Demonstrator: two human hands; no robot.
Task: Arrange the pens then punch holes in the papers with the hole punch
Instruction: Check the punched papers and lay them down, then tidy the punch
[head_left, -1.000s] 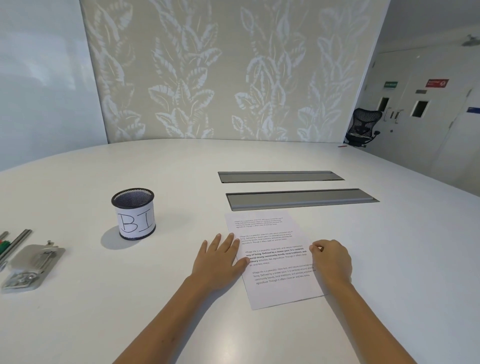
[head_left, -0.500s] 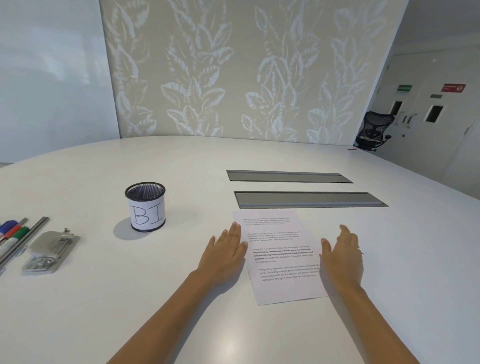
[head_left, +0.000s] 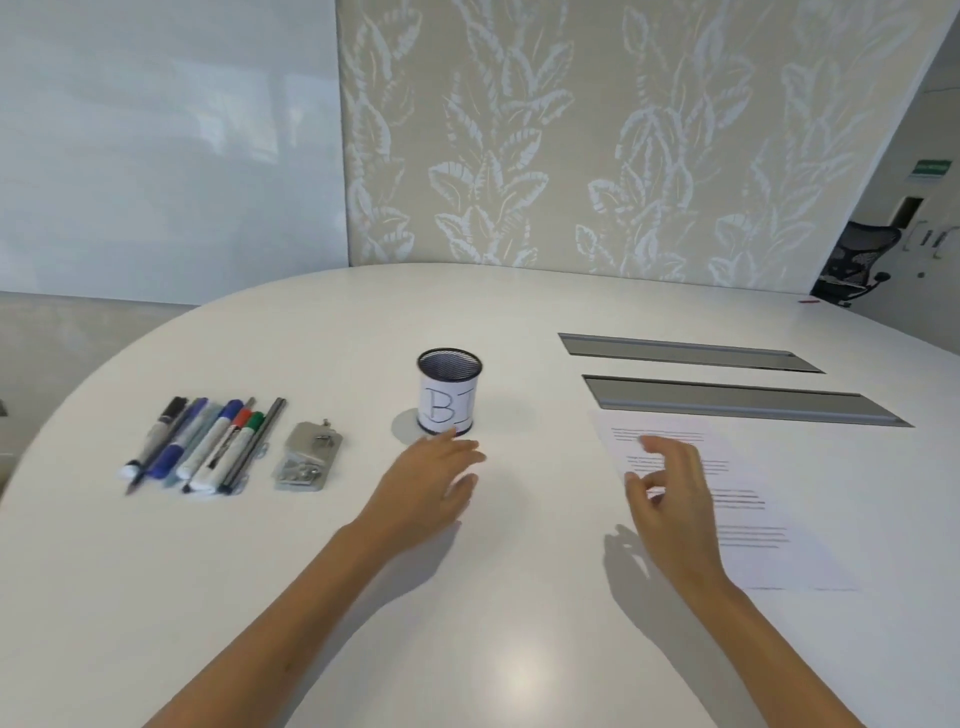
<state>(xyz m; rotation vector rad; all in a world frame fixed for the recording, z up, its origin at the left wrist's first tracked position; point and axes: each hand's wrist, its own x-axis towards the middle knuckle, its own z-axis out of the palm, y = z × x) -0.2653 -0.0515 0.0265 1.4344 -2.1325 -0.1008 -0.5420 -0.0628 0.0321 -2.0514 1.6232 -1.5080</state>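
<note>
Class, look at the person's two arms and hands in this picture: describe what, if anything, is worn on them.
Both forearms are bare as far as the picture shows, with no sleeves, watch or bracelet in view. The left hand wears no glove and shows no ring. The right hand is also ungloved; it is blurred, so a ring cannot be told.

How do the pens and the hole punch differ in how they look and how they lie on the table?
The pens are many, long and thin, with black, blue, red and green parts; the hole punch is one short, blocky grey metal thing. The pens lie in a tight row, left of the punch; the punch lies alone. Both rest flat on the white table, untouched by either hand.
</note>
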